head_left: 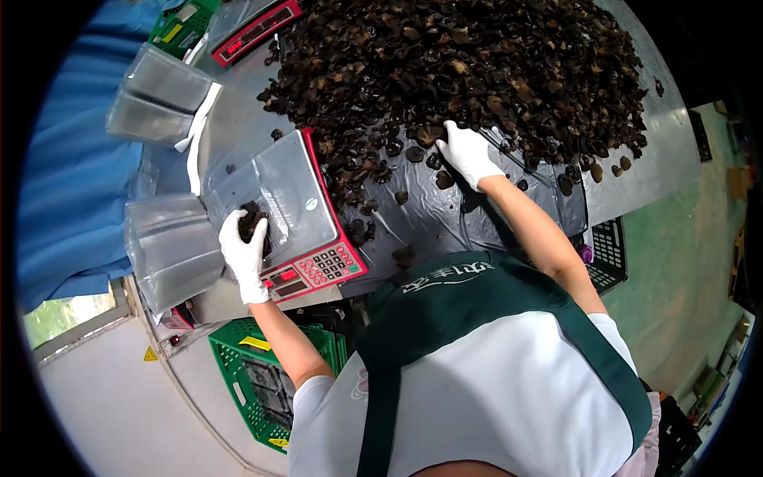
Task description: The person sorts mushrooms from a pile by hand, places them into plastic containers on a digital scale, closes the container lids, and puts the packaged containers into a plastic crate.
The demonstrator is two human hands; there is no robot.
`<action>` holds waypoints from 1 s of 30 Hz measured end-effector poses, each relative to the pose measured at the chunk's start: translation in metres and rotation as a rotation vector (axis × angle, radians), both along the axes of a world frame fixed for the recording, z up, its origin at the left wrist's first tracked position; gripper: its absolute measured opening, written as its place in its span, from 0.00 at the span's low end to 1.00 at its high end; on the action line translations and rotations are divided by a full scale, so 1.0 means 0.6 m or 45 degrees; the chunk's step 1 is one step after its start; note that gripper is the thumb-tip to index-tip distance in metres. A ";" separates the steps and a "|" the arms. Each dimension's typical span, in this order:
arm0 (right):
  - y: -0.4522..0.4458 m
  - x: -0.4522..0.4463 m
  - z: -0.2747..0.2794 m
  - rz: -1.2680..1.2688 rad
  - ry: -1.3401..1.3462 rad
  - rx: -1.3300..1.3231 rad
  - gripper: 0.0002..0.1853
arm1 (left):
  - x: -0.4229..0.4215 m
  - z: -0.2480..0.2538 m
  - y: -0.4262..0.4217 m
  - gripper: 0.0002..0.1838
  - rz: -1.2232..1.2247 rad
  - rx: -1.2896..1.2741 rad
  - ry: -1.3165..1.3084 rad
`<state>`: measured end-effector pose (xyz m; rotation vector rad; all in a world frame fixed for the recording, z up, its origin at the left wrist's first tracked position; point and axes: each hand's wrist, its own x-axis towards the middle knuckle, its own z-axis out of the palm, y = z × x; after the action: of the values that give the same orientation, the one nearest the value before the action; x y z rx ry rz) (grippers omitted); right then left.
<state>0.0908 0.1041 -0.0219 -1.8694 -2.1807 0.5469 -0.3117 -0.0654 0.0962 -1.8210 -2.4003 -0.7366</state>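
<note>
My left hand (245, 246), in a white glove, is curled around dark dried pieces (253, 219) over a clear plastic bag. The bag lies on the plate (306, 203) of a red scale with a keypad (322, 264). My right hand (469, 155), also gloved in white, is at the near edge of a large heap of dark brown dried pieces (477, 63). Its thumb and fingers close on a piece (429, 135) there. Black plastic sheeting (421, 211) lies under the near side of the heap.
Stacks of clear plastic bags (179, 246) lie at the left, with more (159, 95) behind. A second red scale (254, 32) stands at the back left. Below the table are a green crate (238, 389) and a black crate (608, 254). A blue curtain (75, 159) hangs at the left.
</note>
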 end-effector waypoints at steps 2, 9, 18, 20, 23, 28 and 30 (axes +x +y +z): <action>0.005 -0.009 -0.008 0.027 0.062 0.039 0.16 | 0.003 0.008 -0.002 0.23 0.048 -0.026 -0.043; -0.041 0.048 0.001 -0.034 0.180 -0.164 0.13 | 0.064 0.049 0.021 0.30 0.137 0.092 0.360; -0.121 0.215 0.098 -0.203 0.500 -0.786 0.13 | 0.346 -0.051 0.162 0.23 -0.638 -0.068 -0.550; -0.141 0.253 0.131 -0.191 0.324 -0.804 0.13 | 0.400 -0.087 0.181 0.40 -0.612 -0.514 -0.231; -0.177 0.366 0.148 -0.232 0.061 -0.938 0.12 | 0.445 -0.110 0.199 0.45 -0.693 -0.682 -0.076; -0.225 0.447 0.142 -0.227 -0.539 -0.461 0.17 | 0.450 -0.166 0.192 0.28 -0.965 -0.655 -0.097; -0.202 0.396 0.129 -0.316 -0.196 -0.304 0.19 | 0.443 -0.194 0.187 0.21 -1.014 -0.606 -0.207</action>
<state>0.3285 -0.0170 0.0555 -2.3375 -2.0013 0.6569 -0.0457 0.0469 -0.0203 -3.0833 -1.9903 -0.3364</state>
